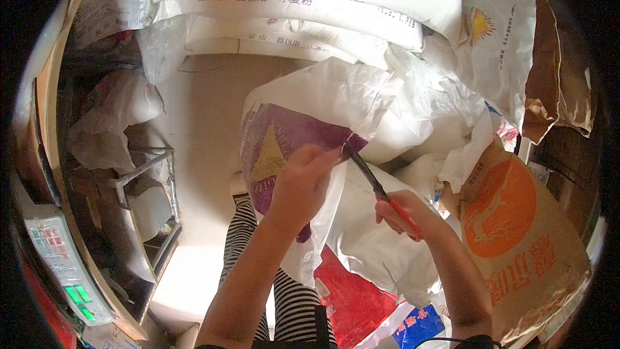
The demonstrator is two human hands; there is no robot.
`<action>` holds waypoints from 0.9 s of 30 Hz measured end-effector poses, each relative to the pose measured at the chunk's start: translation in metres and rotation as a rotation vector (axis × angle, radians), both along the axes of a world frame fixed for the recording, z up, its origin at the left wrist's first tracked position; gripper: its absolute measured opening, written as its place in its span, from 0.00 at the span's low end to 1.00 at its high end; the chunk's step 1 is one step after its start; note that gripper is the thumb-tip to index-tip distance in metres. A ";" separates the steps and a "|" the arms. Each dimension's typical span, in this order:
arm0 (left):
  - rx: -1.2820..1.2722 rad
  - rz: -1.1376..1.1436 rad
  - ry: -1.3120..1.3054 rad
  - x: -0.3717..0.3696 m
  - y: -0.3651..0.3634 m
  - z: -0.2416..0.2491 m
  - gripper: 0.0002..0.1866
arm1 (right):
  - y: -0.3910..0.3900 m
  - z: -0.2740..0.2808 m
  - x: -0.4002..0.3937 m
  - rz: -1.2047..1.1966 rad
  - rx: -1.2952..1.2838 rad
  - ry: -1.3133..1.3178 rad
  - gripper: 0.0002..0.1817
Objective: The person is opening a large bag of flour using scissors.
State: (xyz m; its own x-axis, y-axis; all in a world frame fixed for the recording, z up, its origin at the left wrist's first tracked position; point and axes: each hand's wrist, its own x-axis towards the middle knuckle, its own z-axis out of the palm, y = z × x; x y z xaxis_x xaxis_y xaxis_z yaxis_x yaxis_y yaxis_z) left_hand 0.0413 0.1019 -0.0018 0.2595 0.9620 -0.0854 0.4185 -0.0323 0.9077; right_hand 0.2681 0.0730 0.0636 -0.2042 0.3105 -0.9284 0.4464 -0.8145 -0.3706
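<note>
My left hand [302,184] grips the upper edge of a white plastic bag with a purple and yellow print [284,136], holding it up in front of me. My right hand [405,213] is closed on red-handled scissors [378,187], whose dark blades point up-left and meet the bag's edge right beside my left fingers. The bag's top flap [336,90] stands open above both hands. My striped trouser leg [284,297] shows below.
Stacked white flour sacks [303,6] fill the back. A brown sack with an orange disc [510,220] leans at right, a torn paper sack [516,45] above it. A wire rack [142,181] and a digital scale [61,262] stand at left. Red and blue bags [361,304] lie below.
</note>
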 end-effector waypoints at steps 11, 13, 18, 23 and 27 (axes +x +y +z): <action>-0.075 0.034 -0.071 0.002 -0.004 -0.003 0.15 | 0.000 0.009 0.001 -0.036 -0.054 0.006 0.23; -0.089 0.058 -0.094 0.002 -0.003 -0.002 0.15 | 0.001 0.018 0.004 -0.008 -0.091 -0.059 0.22; -0.109 0.063 -0.100 0.002 -0.004 -0.003 0.14 | -0.016 0.008 0.013 0.008 -0.020 0.018 0.27; -0.108 0.018 -0.105 0.003 0.000 -0.002 0.17 | -0.009 0.011 0.013 -0.154 -0.042 0.075 0.23; -0.118 -0.066 -0.042 0.001 0.003 -0.001 0.21 | -0.004 0.013 0.011 -0.113 -0.024 0.055 0.24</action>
State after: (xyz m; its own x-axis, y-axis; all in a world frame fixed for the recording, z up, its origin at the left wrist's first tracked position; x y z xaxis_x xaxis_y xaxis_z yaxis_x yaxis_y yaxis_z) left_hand 0.0421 0.1045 -0.0026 0.3275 0.9267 -0.1843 0.3802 0.0493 0.9236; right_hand 0.2787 0.0685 0.0766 -0.2205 0.3119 -0.9242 0.3311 -0.8673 -0.3717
